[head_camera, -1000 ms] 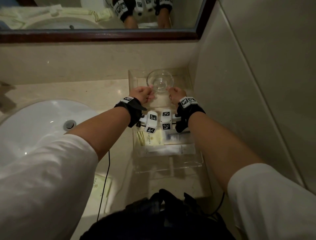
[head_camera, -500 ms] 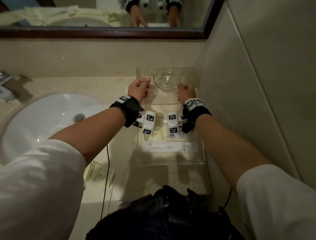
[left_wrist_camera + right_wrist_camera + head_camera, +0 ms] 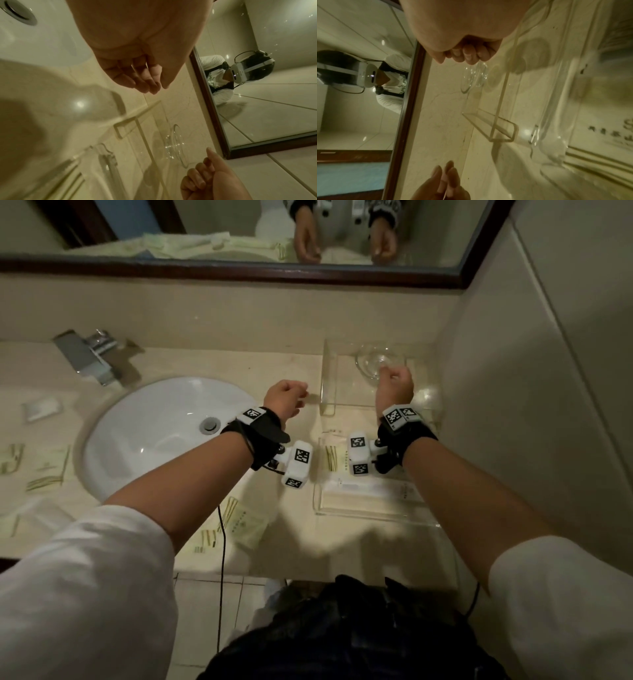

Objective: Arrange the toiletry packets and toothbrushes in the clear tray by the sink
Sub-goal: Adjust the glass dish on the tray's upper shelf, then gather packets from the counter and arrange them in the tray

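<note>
The clear tray [image 3: 376, 517] stands on the counter by the right wall. It holds a pale yellow packet [image 3: 334, 458] and a long white toothbrush packet [image 3: 373, 491]. Another yellow packet [image 3: 239, 523] lies on the counter in front of the sink. My left hand [image 3: 287, 400] hovers left of the tray, fingers loosely curled and holding nothing [image 3: 145, 81]. My right hand [image 3: 394, 385] is above the back of the tray, just in front of a glass bowl [image 3: 376, 359]. Its fingers are curled into the palm with nothing in them [image 3: 467, 54].
A second clear stand [image 3: 329, 378] carries the glass bowl at the back. The white sink [image 3: 154, 433] and chrome tap [image 3: 89, 354] are on the left. More yellow packets [image 3: 48, 470] and a small white packet [image 3: 41, 409] lie left of the sink. A mirror runs along the back wall.
Both hands have drawn back from the glass bowl, which stays at the back. The left hand has moved left, off the tray. The head view now takes in more of the sink.
</note>
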`<state>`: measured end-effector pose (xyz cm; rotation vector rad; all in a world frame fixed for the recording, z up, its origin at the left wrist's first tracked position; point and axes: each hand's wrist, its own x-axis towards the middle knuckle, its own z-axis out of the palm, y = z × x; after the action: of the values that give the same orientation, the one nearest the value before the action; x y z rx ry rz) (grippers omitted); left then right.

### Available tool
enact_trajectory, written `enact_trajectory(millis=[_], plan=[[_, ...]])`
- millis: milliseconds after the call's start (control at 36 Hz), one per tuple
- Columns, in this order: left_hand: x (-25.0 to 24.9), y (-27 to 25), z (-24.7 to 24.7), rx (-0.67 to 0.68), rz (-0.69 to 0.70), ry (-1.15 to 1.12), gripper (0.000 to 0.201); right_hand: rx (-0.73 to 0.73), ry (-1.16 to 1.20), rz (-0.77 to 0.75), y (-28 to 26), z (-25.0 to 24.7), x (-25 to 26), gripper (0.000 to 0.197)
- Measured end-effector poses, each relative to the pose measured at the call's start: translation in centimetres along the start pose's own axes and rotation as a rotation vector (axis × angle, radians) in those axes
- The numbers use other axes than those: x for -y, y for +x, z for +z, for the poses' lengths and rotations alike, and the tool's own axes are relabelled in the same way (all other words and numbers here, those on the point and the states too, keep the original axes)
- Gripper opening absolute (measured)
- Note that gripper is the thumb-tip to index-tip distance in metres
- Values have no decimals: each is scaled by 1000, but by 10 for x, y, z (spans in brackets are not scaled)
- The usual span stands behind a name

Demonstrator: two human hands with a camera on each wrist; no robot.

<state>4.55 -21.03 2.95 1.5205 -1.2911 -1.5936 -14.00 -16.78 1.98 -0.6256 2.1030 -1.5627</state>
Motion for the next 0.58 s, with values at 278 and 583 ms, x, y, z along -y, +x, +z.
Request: enact_trajectory(millis=[278, 583], plan=[[24, -16, -60, 80, -37, 183, 16, 94, -80, -108, -74, 27, 1, 21], [56, -40, -122, 437, -131, 539, 24, 638, -664, -266, -162, 45, -23, 16]])
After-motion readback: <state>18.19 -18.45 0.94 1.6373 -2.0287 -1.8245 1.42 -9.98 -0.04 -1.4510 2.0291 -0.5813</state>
